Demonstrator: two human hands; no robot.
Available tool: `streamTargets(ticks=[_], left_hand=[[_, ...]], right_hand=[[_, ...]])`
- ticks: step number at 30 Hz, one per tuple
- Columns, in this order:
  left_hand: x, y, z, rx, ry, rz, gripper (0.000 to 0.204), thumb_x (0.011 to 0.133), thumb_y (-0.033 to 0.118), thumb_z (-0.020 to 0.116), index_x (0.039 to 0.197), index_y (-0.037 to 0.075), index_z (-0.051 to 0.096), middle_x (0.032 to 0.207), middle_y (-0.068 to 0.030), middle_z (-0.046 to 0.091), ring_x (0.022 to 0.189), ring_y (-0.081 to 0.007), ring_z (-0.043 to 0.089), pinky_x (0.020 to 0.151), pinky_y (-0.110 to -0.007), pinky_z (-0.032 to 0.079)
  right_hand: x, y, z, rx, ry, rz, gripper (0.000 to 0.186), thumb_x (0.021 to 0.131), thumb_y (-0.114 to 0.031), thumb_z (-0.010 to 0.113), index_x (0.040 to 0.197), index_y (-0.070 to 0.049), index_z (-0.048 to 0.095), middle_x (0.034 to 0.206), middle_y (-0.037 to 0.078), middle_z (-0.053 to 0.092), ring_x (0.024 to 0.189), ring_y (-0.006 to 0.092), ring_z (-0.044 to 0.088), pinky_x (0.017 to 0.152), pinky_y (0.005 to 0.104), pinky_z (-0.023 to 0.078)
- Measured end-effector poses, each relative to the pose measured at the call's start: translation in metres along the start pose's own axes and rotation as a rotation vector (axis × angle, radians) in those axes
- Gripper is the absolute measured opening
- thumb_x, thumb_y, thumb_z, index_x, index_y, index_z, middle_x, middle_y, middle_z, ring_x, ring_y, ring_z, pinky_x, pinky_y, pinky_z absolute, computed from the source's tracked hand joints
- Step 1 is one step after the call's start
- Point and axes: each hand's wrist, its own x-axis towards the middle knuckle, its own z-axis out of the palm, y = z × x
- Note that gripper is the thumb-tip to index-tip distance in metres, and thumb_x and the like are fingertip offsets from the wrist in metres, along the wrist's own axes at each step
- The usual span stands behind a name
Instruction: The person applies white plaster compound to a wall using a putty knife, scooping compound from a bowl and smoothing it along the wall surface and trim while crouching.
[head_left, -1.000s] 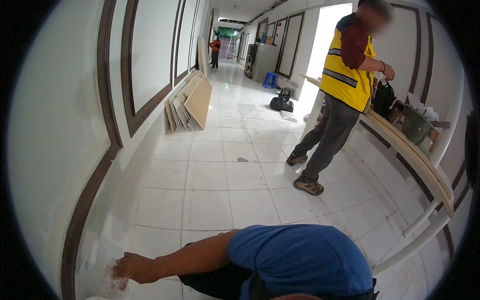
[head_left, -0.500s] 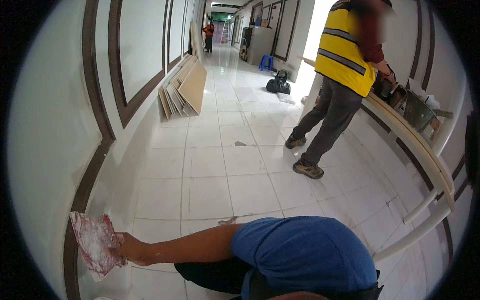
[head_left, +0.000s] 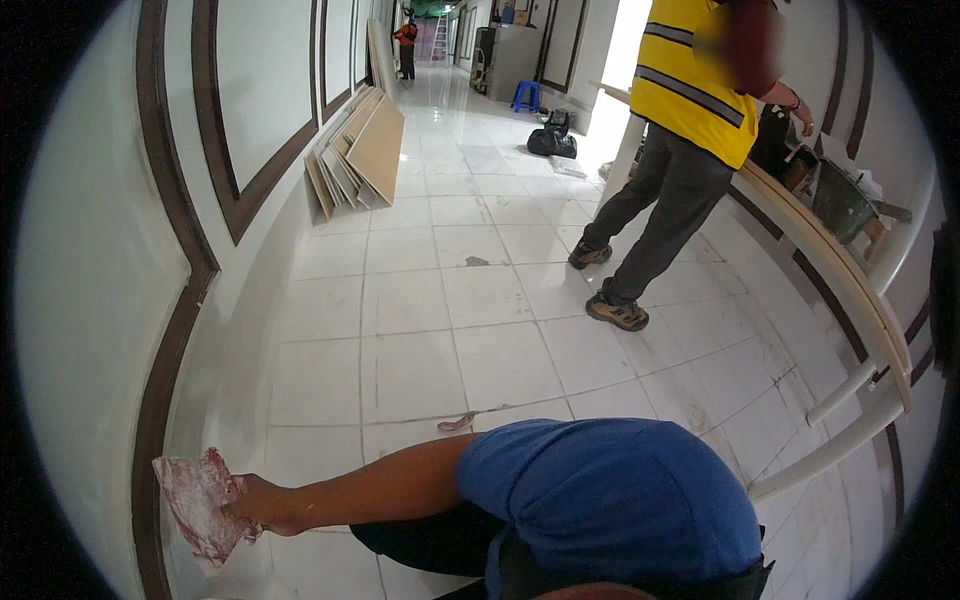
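Observation:
A blue short sleeve covers my upper arm, and the bare forearm stretches leftward low in the picture. At its end my right hand (head_left: 268, 504) is closed on the edge of a thin, bendable red-and-white sheet (head_left: 196, 505). White dust or smears cover the sheet, and whether it is cloth or sandpaper I cannot tell. The sheet lies against the foot of the wall, overlapping the dark brown trim (head_left: 150, 440). My left hand is out of view.
A person in a yellow vest (head_left: 690, 85) stands at a wooden-topped table (head_left: 850, 280) holding a dark bucket (head_left: 838, 200). Boards (head_left: 375, 150) lean on the left wall. A black bag (head_left: 552, 140) and blue stool (head_left: 526, 96) stand farther along the tiled corridor. Another person (head_left: 406, 48) is far back.
My right hand has shifted slightly down and to the right with the sheet, whose upper edge now looks more folded. The vested person's hand has moved over the table.

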Motion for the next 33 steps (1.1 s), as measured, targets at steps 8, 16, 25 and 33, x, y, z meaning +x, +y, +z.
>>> streamTargets(ticks=[8, 16, 25, 33], left_hand=[[-0.01, 0.0, 0.004, -0.021, -0.004, -0.018, 0.089, 0.088, 0.076, 0.038, 0.145, 0.008, 0.027, 0.131, -0.0153, 0.052, 0.09, -0.0286, 0.067, 0.056, -0.037, 0.06], [-0.024, 0.005, -0.022, -0.156, 0.092, -0.004, 0.09, 0.088, 0.076, 0.037, 0.145, 0.008, 0.026, 0.132, -0.0151, 0.052, 0.09, -0.0286, 0.067, 0.056, -0.037, 0.061], [-0.127, 0.037, -0.13, -0.356, 0.476, -0.068, 0.09, 0.088, 0.076, 0.037, 0.146, 0.008, 0.024, 0.133, -0.0149, 0.051, 0.09, -0.0287, 0.068, 0.056, -0.037, 0.061], [-0.151, 0.059, -0.124, -0.427, 0.515, -0.022, 0.084, 0.09, 0.073, 0.037, 0.145, 0.01, 0.026, 0.13, -0.0146, 0.05, 0.091, -0.0279, 0.067, 0.057, -0.037, 0.061]], right_hand=[[0.001, 0.014, 0.002, -0.217, -0.157, 0.142, 0.031, 0.084, -0.015, 0.074, 0.11, -0.011, 0.057, 0.087, 0.0, 0.058, 0.068, 0.0133, 0.051, 0.055, 0.0304, 0.04], [0.02, 0.005, -0.001, -0.148, -0.113, 0.063, 0.033, 0.087, -0.022, 0.073, 0.112, -0.007, 0.058, 0.093, 0.003, 0.058, 0.079, 0.0146, 0.052, 0.058, 0.0313, 0.043], [0.018, -0.02, -0.03, -0.129, 0.122, 0.056, 0.039, 0.089, -0.021, 0.068, 0.124, -0.009, 0.056, 0.107, 0.002, 0.061, 0.098, 0.016, 0.055, 0.077, 0.0322, 0.042], [0.006, -0.023, 0.008, -0.074, -0.041, -0.203, 0.042, 0.096, -0.017, 0.061, 0.132, -0.003, 0.046, 0.122, 0.007, 0.058, 0.114, 0.0204, 0.056, 0.102, 0.0371, 0.043]])
